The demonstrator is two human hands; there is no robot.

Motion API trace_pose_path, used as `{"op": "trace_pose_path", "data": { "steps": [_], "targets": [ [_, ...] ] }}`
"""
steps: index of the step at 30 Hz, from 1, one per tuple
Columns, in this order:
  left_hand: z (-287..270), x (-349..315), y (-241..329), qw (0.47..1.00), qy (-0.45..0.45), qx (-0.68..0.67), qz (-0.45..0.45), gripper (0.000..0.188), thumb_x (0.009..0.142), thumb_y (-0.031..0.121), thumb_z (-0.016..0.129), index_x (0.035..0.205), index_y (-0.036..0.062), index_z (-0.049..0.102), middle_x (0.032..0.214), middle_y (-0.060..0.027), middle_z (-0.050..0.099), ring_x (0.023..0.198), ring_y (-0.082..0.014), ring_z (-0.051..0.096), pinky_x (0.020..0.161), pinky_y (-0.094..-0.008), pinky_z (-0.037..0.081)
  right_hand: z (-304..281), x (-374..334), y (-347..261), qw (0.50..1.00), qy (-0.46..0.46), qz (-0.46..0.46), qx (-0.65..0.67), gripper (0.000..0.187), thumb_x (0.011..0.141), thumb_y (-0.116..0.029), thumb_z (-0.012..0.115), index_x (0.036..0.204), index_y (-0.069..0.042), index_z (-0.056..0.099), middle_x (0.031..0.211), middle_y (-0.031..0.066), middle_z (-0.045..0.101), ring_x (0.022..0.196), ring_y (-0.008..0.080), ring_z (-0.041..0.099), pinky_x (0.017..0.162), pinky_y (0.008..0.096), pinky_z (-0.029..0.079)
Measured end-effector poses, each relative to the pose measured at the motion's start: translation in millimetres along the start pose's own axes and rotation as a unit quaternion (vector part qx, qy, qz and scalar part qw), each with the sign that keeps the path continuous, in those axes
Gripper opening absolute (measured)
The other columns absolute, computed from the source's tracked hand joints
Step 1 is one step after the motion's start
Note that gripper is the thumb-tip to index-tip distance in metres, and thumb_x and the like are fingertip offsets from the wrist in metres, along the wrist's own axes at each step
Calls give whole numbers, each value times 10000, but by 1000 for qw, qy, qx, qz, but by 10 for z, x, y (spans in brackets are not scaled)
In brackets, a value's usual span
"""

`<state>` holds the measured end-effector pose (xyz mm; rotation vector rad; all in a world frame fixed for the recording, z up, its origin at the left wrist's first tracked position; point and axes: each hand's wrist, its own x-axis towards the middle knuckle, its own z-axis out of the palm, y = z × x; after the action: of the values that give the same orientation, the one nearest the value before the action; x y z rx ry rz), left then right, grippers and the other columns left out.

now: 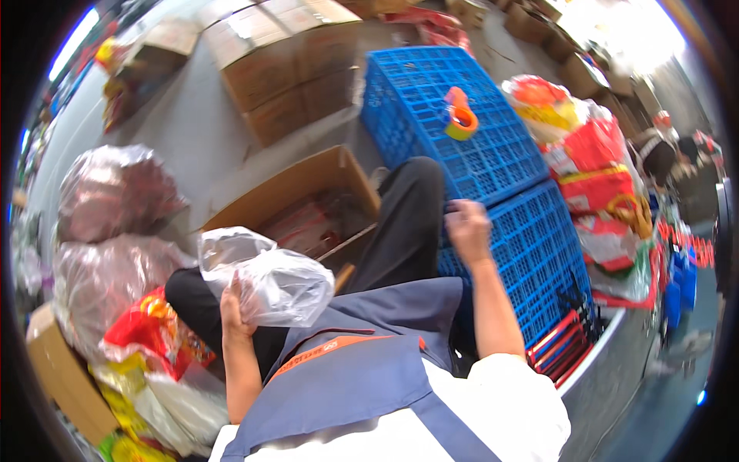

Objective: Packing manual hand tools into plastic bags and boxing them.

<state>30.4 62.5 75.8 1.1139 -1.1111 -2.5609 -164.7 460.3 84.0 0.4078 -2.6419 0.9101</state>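
My left hand (238, 306) grips a clear plastic bag (289, 285) from its left side, over my lap. The bag is crumpled and bunched, and what is in it, if anything, does not show clearly. My right hand (467, 225) is raised beside my knee, over the near-left edge of the blue plastic crates. Its fingers look curled but are smeared by motion, so any small thing in them is hidden. Just beyond the bag stands an open cardboard box (343, 179) with reddish, plastic-wrapped contents (304, 229).
Blue crates (500, 165) stand on my right, with orange and yellow-green tape rolls (460, 122) on top. Red packages (596, 189) are piled beyond them. Large clear bags (115, 192) and a red packet (158, 331) lie left. Closed cartons (281, 65) stand ahead.
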Motion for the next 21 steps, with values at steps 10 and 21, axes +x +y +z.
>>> {"op": "trace_pose_path", "data": {
  "steps": [10,21],
  "targets": [
    [-379,774,-5,890,-407,-199,-52,181,938,213,464,899,76,575,708,13,550,518,-44,464,425,-166,348,-2169,-2488,2197,597,-116,694,-386,513,776,-331,615,1170,-11,539,1346,185,337,1172,385,438,946,429,423],
    [415,467,339,988,-124,4,96,203,850,129,578,1037,49,580,956,-60,609,851,-173,596,747,-323,506,-1699,-1559,2189,779,146,535,292,162,744,-96,613,867,-45,522,743,46,540,597,152,542,493,270,455]
  ]
}}
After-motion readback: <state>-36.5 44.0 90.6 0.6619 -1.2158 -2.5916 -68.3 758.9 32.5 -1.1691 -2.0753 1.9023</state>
